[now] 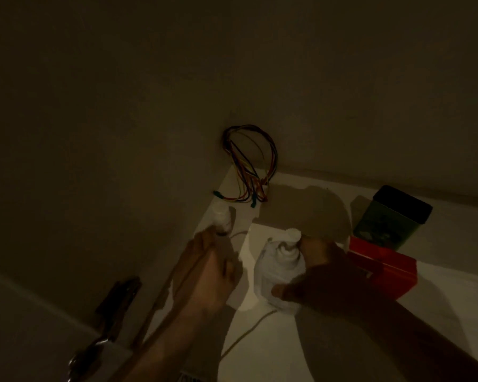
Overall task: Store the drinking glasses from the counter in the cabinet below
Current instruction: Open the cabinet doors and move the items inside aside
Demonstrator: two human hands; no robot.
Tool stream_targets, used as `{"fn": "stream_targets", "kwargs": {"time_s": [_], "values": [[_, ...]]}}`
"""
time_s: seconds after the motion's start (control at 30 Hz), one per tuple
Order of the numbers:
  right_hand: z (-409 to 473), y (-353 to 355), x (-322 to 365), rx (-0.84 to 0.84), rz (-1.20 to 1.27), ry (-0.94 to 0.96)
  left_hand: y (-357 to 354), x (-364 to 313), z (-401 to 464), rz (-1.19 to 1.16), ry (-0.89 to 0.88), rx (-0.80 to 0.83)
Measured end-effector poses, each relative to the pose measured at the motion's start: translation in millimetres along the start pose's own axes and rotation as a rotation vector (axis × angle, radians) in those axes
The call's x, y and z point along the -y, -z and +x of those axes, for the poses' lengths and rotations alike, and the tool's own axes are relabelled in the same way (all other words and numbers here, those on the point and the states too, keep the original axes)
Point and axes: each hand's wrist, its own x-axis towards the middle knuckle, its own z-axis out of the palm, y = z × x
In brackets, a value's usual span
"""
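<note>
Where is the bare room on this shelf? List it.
Bare: the near right shelf, below the red box; a shadowed patch between the coloured wires and the dark green tin. Crowded: the left corner, with both hands, left hand and right hand, on pale objects.

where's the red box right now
In the head view the red box sits on the white surface at the right, just in front of the dark green tin and right beside the right hand.
</note>
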Motion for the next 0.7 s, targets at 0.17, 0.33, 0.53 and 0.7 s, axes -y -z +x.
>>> {"fn": "stream_targets", "kwargs": {"time_s": [0.17,0.33,0.53,0.7], "values": [[16,7,34,-0.087,0.004,-0.018,-46,19,-70,0.109,-0.062,0.004],[42,-7,55,-0.109,0.003,0.002,-80,13,-111,0.200,-0.382,0.103],[71,-37,85,-0.130,-0.025,0.089,-87,-1,-110,0.217,-0.429,0.141],[96,-51,97,-0.076,-0.069,0.088,-88,7,-107,0.375,-0.444,0.103]]}}
